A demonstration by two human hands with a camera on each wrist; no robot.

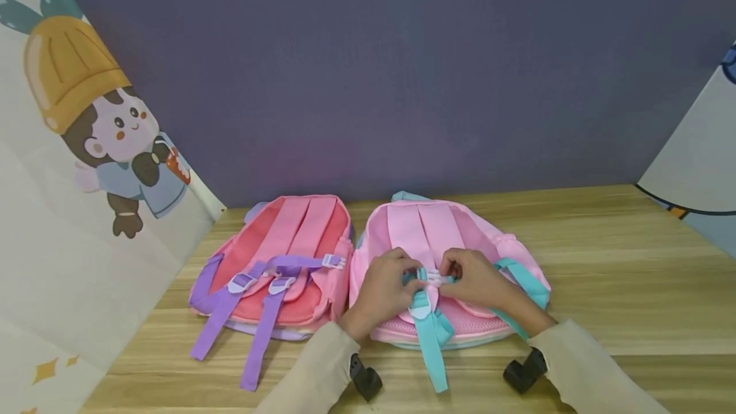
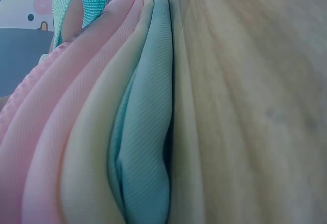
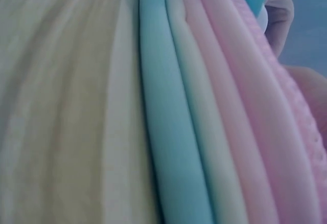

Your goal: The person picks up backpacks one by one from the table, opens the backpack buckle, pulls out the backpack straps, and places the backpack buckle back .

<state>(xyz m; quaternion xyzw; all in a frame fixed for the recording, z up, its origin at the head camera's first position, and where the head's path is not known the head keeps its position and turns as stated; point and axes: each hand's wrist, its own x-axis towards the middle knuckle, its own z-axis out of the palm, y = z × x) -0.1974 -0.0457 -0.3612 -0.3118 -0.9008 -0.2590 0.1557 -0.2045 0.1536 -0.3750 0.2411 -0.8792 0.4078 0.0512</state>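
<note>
A light pink backpack (image 1: pixel 376 241) lies with its shoulder straps facing up. Over its lower middle, both hands meet at a pale side-release buckle (image 1: pixel 435 278) on teal webbing. From the left, my left hand (image 1: pixel 386 286) pinches the buckle's left end between thumb and fingers. My right hand (image 1: pixel 477 280) pinches the other end, its fingers curled. Below the buckle, a teal strap tail (image 1: pixel 431 350) hangs over the bag's edge onto the table. The wrist views show mostly the bag's layered side (image 2: pixel 145 132), pink, cream and teal; the fingers largely hide the buckle ends.
To the left, touching the pink bag, lies a coral-pink backpack (image 1: pixel 230 254) with purple straps (image 1: pixel 264 344) and its own white buckle (image 1: pixel 333 261). Both bags rest on a wood-grain table (image 1: pixel 621 286). A dark panel (image 1: pixel 402 82) rises behind; a cartoon-printed wall (image 1: pixel 34 229) stands left.
</note>
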